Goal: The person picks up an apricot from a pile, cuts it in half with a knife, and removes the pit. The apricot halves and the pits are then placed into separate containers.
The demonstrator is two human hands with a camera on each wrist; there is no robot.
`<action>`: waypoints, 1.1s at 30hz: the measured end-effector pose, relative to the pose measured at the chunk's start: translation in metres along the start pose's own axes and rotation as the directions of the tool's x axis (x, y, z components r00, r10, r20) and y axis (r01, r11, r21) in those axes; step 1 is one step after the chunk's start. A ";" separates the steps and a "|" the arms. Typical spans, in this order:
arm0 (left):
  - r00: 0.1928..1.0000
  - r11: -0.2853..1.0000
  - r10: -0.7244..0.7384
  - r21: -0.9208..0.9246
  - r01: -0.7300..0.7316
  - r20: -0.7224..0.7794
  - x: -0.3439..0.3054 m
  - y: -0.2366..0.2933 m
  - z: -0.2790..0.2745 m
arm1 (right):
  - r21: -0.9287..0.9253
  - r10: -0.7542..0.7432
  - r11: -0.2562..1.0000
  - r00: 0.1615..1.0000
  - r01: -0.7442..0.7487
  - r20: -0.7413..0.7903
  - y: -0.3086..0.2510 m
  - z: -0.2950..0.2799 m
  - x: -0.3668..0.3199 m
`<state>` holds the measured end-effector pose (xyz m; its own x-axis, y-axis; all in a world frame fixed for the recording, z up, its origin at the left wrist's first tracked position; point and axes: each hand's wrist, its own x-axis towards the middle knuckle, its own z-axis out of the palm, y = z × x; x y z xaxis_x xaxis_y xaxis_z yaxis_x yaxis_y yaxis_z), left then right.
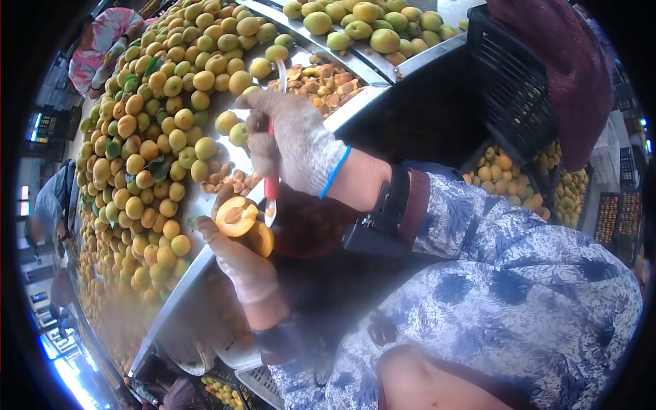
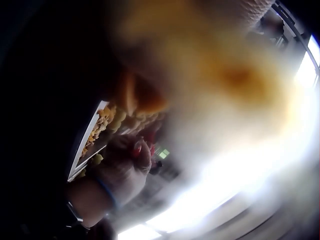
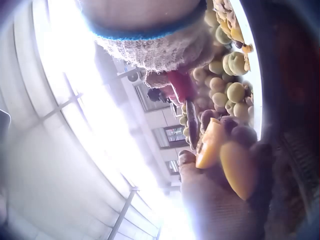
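Note:
My gloved left hand [image 1: 249, 273] holds a split apricot [image 1: 236, 216], its cut orange faces showing and a brown pit visible in one half. In the right wrist view, the two apricot halves [image 3: 239, 170] sit between the fingers and thumb. The gloved right hand [image 1: 301, 140] grips a red-handled knife [image 1: 271, 188], its metal blade [image 3: 191, 122] pointing toward the apricot. In the left wrist view, the fruit is a close orange blur, with the right hand [image 2: 125, 170] beyond it.
A large heap of whole apricots [image 1: 137, 164] covers the metal table. Loose pits [image 1: 236, 181] lie near the hands. Opened apricot pieces [image 1: 324, 85] fill a section behind the right hand, and greener fruit [image 1: 383, 27] lies farther back. A black crate [image 1: 509, 75] stands at the right.

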<state>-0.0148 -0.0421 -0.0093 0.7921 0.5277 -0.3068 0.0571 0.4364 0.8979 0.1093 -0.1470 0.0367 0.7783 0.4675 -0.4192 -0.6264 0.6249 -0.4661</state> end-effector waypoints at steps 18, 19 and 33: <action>0.833 0.903 -0.142 -0.276 0.331 0.535 -0.010 -0.015 0.012 | -0.049 -0.422 0.905 0.906 0.423 0.022 -0.009 0.002 -0.003; 0.825 0.896 -0.141 -0.285 0.342 0.547 -0.008 -0.014 0.013 | -0.068 -0.426 0.902 0.905 0.426 0.011 -0.010 0.002 -0.002; 0.947 0.940 -0.030 -0.313 0.135 0.319 -0.015 -0.024 0.036 | 0.002 -0.448 0.894 0.894 0.448 0.008 -0.009 0.001 0.000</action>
<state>-0.0064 -0.0865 -0.0149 0.9424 0.2548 -0.2168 -0.0298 0.7095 0.7041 0.1154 -0.1525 0.0415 0.9768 0.1424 -0.1597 -0.2107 0.7696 -0.6027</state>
